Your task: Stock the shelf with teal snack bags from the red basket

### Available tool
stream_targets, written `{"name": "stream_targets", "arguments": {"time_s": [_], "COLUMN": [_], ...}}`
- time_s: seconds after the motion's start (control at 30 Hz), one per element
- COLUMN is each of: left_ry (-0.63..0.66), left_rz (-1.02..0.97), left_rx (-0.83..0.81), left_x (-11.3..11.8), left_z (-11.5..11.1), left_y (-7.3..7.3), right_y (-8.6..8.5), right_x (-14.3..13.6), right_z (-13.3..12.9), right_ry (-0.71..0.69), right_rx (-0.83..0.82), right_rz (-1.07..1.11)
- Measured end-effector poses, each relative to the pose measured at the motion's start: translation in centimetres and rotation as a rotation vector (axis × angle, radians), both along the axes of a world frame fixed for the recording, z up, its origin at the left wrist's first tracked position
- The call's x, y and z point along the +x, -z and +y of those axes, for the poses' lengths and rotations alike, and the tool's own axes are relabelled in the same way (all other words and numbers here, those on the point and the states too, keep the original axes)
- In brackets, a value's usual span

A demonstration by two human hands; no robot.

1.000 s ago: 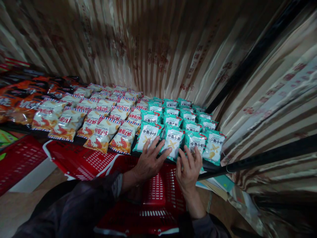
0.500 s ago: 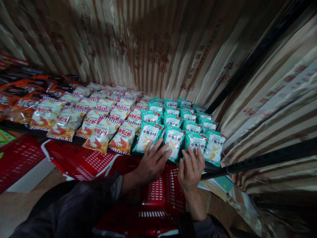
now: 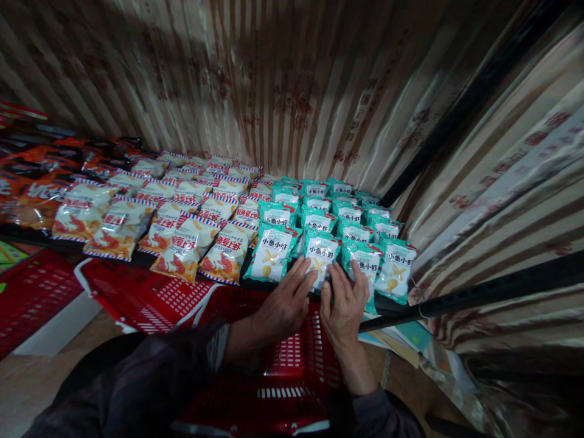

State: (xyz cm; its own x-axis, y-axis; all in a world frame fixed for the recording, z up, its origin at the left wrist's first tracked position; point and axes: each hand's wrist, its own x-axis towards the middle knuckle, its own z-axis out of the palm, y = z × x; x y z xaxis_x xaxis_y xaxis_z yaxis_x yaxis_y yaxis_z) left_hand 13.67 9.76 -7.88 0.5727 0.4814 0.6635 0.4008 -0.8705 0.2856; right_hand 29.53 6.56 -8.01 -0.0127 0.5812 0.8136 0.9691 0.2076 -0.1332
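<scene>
Teal-and-white snack bags (image 3: 274, 250) stand in rows at the right end of a dark shelf. My left hand (image 3: 286, 303) lies at the lower left edge of a front-row snack bag (image 3: 321, 250), fingers stretched out. On that bag's other side is my right hand (image 3: 344, 304), its fingers spread, the fingertips against the lower part of the neighbouring teal bag (image 3: 367, 258). Neither hand is closed round a bag. White-and-orange snack bags (image 3: 185, 246) with striped edges fill the shelf just left of the teal ones.
Red plastic baskets (image 3: 285, 356) sit below the shelf in front of me, with another red basket (image 3: 36, 298) at far left. Orange-and-black bags (image 3: 41, 194) occupy the shelf's left. A striped curtain (image 3: 255, 73) hangs behind. Black metal bars (image 3: 479, 289) run along the right.
My right hand has moved left, from the neighbouring teal bag toward the middle front one. My left hand has shifted slightly down, off the bag to its left.
</scene>
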Motion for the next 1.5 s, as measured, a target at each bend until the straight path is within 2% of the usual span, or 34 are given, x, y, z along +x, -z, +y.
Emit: {"name": "stream_targets", "arguments": {"time_s": [0.4,0.7,0.83,0.93,1.07,1.17,1.33,1.5], "left_ry": [0.044,0.014,-0.005,-0.015,-0.028,-0.015,-0.002,-0.014], "left_rz": [-0.018,-0.007,0.008,0.032,0.072,0.075,0.107,0.145], "left_rx": [-0.058,-0.034,0.015,0.053,0.086,0.106,0.126,0.125], "left_x": [0.0,0.1,0.3,0.3,0.2,0.1,-0.1,-0.1], "left_z": [-0.1,-0.1,0.1,0.2,0.3,0.3,0.5,0.7], "left_y": [0.3,0.2,0.5,0.7,0.8,1.0,1.6,1.7], "right_y": [-0.1,0.1,0.1,0.1,0.4,0.9,1.2,1.6], "right_x": [0.2,0.3,0.5,1.1,2.7,3.7,3.7,3.4], "right_z": [0.5,0.7,0.5,0.1,-0.5,-0.8,-0.9,-0.5], "right_ry": [0.029,-0.018,-0.022,0.023,0.155,0.214,0.191,0.187], "right_rx": [-0.065,-0.095,-0.05,0.006,0.09,0.098,0.022,0.038], "right_rz": [0.023,0.001,-0.007,-0.02,-0.032,-0.029,0.027,0.07]}}
